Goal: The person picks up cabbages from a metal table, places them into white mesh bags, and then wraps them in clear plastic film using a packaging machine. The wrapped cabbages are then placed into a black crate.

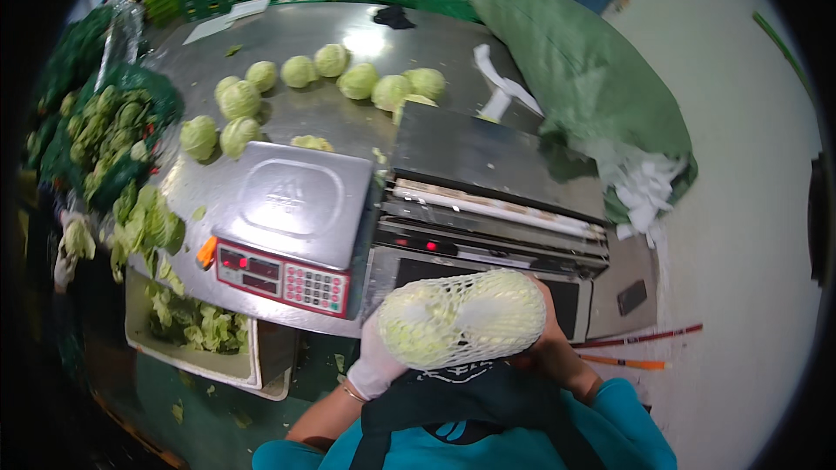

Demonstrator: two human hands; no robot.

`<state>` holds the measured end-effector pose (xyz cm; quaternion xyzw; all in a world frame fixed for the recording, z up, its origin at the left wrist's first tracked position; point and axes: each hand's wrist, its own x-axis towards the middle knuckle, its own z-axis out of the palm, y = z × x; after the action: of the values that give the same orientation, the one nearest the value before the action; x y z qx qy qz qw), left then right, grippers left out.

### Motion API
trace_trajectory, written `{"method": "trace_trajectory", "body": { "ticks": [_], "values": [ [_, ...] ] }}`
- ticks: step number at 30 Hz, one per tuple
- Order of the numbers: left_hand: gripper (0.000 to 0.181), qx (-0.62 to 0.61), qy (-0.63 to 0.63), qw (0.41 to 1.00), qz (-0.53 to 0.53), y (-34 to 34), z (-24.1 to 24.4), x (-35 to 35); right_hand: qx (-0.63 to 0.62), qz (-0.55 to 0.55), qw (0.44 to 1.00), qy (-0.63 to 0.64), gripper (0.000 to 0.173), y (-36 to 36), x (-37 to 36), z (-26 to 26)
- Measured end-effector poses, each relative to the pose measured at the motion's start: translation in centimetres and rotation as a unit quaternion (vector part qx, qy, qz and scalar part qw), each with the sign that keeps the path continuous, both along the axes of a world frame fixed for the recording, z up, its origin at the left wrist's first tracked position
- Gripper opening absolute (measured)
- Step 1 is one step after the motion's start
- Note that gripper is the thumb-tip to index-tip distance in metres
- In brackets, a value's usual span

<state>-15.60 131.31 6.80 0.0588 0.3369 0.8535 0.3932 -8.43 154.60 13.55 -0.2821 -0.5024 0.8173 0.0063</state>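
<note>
Two pale green cabbages side by side in a white foam mesh sleeve are held close to my chest. My left hand, in a white glove, grips the sleeve's left end. My right hand holds its right end and is partly hidden behind it. Just beyond stands a film wrapping machine with a roll of film across it and a red light lit. To its left is a digital scale with a bare steel pan and lit red digits.
Several loose cabbages lie across the steel table. Green net bags of vegetables are at left, near another person's gloved hand. A bin of leaves stands below. A large green sack rests at right.
</note>
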Motion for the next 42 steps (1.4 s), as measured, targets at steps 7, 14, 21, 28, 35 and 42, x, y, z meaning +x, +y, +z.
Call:
{"method": "trace_trajectory", "body": {
  "ticks": [7, 14, 21, 28, 35, 42],
  "values": [
    [0.038, 0.199, -0.452, 0.853, -0.167, 7.1, -1.7, 5.2, -0.365, -0.149, 0.909, 0.137, 0.045, 5.7, 15.5, -10.3],
    [0.036, 0.16, -0.546, 0.819, -0.07, 9.0, -2.4, 8.0, 0.083, 0.018, 0.993, 0.085, 0.034, 4.4, 18.5, -7.5],
    [0.054, -0.367, 0.093, 0.901, -0.214, 3.3, -0.7, 4.2, 0.244, -0.201, 0.943, -0.103, 0.038, 11.9, 18.4, -2.3],
    [0.096, -0.238, 0.599, 0.746, -0.168, 9.0, 2.6, 3.2, 0.448, 0.144, 0.882, 0.04, 0.097, 9.5, 12.1, -0.5],
    [0.076, -0.115, 0.201, 0.969, -0.081, 10.9, 3.7, 3.3, 0.087, -0.122, 0.986, 0.078, 0.061, 9.0, 8.9, 0.4],
    [0.067, -0.115, 0.257, 0.946, 0.159, 16.7, 8.3, -3.5, 0.155, -0.045, 0.971, 0.175, 0.056, 14.7, -7.5, 7.5]
  ]
}}
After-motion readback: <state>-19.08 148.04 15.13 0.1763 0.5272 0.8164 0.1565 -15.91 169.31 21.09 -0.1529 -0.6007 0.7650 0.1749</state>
